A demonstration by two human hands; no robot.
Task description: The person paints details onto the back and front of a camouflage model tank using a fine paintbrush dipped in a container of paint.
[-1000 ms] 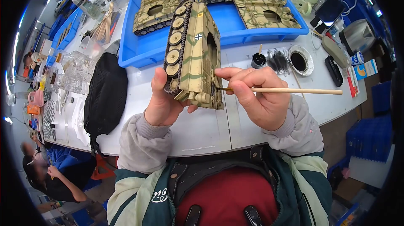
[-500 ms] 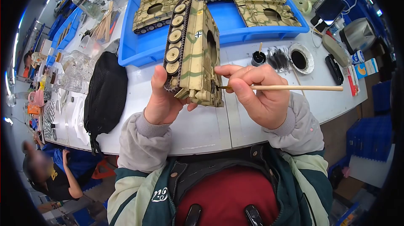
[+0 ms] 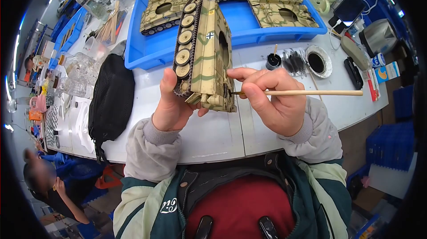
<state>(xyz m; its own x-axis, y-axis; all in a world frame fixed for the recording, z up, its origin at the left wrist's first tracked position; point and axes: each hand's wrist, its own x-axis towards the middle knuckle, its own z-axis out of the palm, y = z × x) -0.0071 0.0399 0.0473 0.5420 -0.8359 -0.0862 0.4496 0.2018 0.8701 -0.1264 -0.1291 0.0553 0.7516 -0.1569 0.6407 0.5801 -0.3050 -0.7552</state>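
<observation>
A camouflage-painted model tank hull [image 3: 205,56] is held up on its end by my left hand [image 3: 171,105], whose fingers wrap round its lower part. Its tracked side with pale wheels faces left. My right hand [image 3: 278,101] pinches a thin paintbrush [image 3: 320,92] near its bristles. The brush tip meets the hull's lower right side, and my right index finger rests against the hull. Behind stands a blue tray [image 3: 151,59] holding several similar hulls [image 3: 289,15]. A small black paint pot [image 3: 273,61] and a white dish of black paint [image 3: 316,62] are right of the hull.
On the left lie a black pouch [image 3: 112,101], wooden sticks [image 3: 109,28] and clear plastic containers [image 3: 78,83]. A black smear [image 3: 294,63] marks the table between pot and dish. A kettle [image 3: 379,39] and a black clip-like object [image 3: 353,73] are at the right. A co-worker [image 3: 49,181] sits lower left.
The hull has shifted up very slightly, with the brush tip still at its lower right. The co-worker at the lower left has moved an arm and their head.
</observation>
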